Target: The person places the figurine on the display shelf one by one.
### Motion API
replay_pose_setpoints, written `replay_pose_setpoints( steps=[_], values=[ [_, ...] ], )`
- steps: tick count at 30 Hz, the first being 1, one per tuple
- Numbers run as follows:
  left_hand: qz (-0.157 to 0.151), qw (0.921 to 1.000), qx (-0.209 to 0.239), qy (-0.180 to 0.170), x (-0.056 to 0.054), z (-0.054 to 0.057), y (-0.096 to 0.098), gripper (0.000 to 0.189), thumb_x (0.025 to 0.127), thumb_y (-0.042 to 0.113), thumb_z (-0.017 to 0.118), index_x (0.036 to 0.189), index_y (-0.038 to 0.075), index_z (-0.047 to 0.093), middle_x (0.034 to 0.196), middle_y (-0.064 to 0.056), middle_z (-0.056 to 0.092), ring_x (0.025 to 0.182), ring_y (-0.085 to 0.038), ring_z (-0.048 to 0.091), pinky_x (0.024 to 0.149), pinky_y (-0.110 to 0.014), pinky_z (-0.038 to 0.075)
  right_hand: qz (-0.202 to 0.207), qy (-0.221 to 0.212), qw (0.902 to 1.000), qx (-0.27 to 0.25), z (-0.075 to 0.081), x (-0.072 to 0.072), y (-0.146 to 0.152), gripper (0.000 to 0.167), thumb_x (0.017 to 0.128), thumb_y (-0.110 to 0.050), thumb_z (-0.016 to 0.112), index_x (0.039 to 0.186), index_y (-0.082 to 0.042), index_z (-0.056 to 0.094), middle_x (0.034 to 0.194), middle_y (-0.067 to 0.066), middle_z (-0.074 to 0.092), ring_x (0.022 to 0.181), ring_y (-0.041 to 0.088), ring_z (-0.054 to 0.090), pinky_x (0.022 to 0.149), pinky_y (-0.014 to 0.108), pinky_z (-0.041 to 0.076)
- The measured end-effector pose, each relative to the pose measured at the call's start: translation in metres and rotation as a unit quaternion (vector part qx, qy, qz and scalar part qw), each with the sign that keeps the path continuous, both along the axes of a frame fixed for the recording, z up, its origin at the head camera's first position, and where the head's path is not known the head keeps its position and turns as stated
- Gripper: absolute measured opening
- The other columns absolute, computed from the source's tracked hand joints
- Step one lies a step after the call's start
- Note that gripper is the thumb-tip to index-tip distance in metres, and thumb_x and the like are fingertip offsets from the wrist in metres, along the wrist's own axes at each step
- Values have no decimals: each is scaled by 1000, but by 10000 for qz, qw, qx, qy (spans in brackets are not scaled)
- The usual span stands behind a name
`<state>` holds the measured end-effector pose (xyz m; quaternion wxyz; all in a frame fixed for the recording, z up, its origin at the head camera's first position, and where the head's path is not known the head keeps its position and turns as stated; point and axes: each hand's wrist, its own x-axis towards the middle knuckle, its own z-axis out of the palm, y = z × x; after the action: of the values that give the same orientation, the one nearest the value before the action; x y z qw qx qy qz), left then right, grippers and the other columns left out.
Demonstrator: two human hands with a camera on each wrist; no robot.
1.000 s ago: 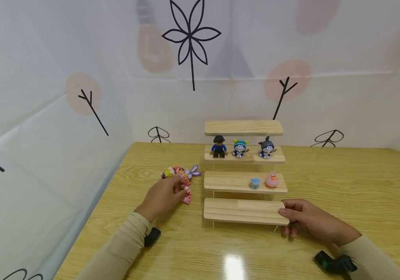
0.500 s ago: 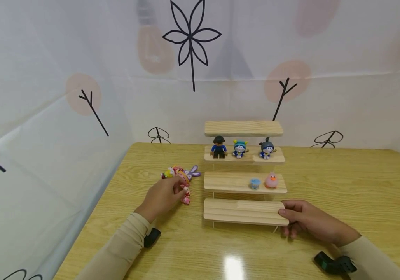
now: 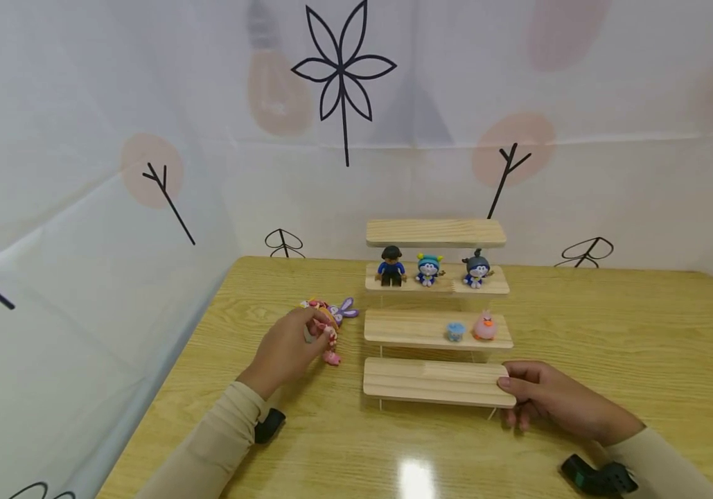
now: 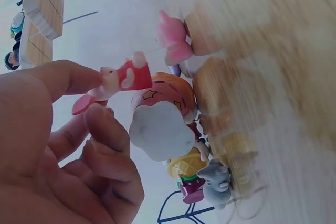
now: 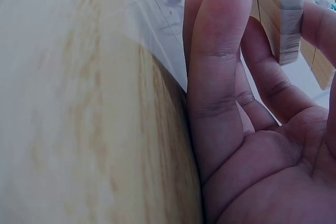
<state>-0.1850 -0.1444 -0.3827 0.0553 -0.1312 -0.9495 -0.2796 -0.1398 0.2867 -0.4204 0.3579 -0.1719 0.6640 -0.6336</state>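
My left hand point(image 3: 287, 344) pinches a small red, white and pink figurine point(image 4: 125, 80) between thumb and fingertips, held over the table just in front of a cluster of toys. In that cluster, the left wrist view shows a pink figure point(image 4: 174, 38), a round pink-and-orange piece with stars point(image 4: 163, 90), a white scalloped piece point(image 4: 160, 132) and a grey animal figure point(image 4: 215, 182). Purple rabbit ears point(image 3: 347, 308) stick out behind my fingers. My right hand point(image 3: 565, 398) grips the right end of the lowest wooden shelf point(image 3: 431, 380), thumb on top and fingers underneath.
Four-level wooden stand: its second-highest board point(image 3: 443, 288) bears a dark-capped figure point(image 3: 391, 267) and two blue-and-white figures point(image 3: 429, 270). On the board below stand a pink duck-like toy point(image 3: 484, 326) and a small blue toy point(image 3: 455, 332). A patterned cloth point(image 3: 418, 187) hangs behind the table.
My left hand has drawn slightly back and raised the figurine off the table, apart from the pink toy below it. The right hand keeps its hold on the shelf.
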Motion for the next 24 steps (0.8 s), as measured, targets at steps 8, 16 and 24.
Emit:
replay_pose_setpoints(
  steps=[8, 16, 24],
  values=[
    [118, 9986, 509, -37, 2, 4, -1, 12, 95, 26, 67, 107, 21, 66, 102, 3, 68, 63, -7, 57, 54, -26, 47, 37, 15, 10000, -51, -2, 0, 0, 35, 111, -18, 34, 135, 5, 44, 102, 16, 70, 84, 15, 69, 71, 35, 61],
    [1, 9957, 924, -81, 4, 8, 1, 21, 95, 24, 67, 115, 19, 64, 106, 1, 72, 63, -5, 60, 51, -26, 49, 61, -25, 9998, -202, -1, -1, -1, 33, 111, -17, 34, 134, 0, 49, 101, 13, 70, 84, 14, 69, 71, 33, 61],
    [-195, 9901, 1383, -130, 7, 13, 2, 21, 95, 24, 69, 115, 18, 65, 108, -1, 72, 66, -9, 62, 55, -25, 52, 56, 55, 9996, -273, -2, -1, -2, 34, 111, -16, 32, 134, 3, 47, 100, 13, 70, 83, 15, 69, 70, 32, 61]
  ],
)
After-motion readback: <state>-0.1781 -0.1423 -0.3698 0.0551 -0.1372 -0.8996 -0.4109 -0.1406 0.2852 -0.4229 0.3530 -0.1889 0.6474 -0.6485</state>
